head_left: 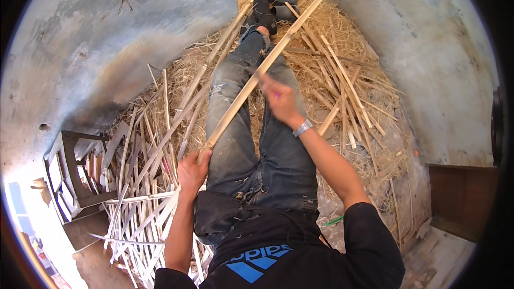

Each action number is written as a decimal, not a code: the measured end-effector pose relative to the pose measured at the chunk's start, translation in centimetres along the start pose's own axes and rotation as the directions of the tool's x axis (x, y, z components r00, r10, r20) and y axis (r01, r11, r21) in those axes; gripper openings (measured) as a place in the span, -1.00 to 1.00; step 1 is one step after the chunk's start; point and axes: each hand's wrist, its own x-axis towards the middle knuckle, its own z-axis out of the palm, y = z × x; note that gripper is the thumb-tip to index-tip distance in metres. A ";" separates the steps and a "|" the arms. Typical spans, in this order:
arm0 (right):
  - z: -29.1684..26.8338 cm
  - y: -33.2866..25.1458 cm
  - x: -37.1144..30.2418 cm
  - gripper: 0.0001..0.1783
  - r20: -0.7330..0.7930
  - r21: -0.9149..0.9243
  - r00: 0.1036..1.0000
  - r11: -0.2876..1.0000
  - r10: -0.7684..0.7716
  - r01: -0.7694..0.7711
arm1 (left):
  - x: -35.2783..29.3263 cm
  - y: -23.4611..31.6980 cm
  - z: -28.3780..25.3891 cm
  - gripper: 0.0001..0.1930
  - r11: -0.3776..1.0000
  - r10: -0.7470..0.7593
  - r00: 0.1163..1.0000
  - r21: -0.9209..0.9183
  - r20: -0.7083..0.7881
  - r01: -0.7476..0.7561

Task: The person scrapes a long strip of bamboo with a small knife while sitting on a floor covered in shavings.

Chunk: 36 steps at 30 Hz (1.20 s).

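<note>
A long pale bamboo strip (243, 95) slants over my outstretched legs, its far end up and to the right. My left hand (193, 174) is closed round its near end, beside my left thigh. My right hand (281, 99), with a metal watch (302, 128) on the wrist, is closed against the strip's right side near its middle. Motion smears its fingers. A bit of pink shows in that fist, and a dark, thin blade-like tip reaches toward the strip; the tool is too blurred to make out fully.
Split strips (155, 152) pile up on my left, with more strips (342, 88) to the right of my legs. Curly shavings (383, 150) cover the floor. Curved grey walls (417, 48) close in on both sides. A dark frame (72, 168) stands at the left.
</note>
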 end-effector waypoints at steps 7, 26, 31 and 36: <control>1.6 -0.7 -0.8 -0.56 -0.127 -0.207 0.989 0.974 0.071 -0.096 | -0.3 -0.1 0.1 -0.49 0.999 -0.005 1.000 0.036 -0.027 0.006; 4.0 -2.6 -4.6 -0.66 0.117 -0.038 0.985 0.991 -0.127 0.132 | 1.8 1.5 1.2 -0.46 0.999 -0.039 0.999 -0.023 0.005 0.039; 4.7 -0.8 -3.2 -0.62 0.041 0.041 0.995 0.995 -0.094 0.092 | 1.7 1.9 0.6 -0.45 0.997 -0.069 0.997 -0.029 0.038 0.071; 6.6 -6.1 -4.7 -0.51 0.314 -0.245 0.949 0.967 0.010 0.071 | 2.3 2.4 0.0 -0.47 0.996 -0.083 0.993 -0.021 0.086 0.085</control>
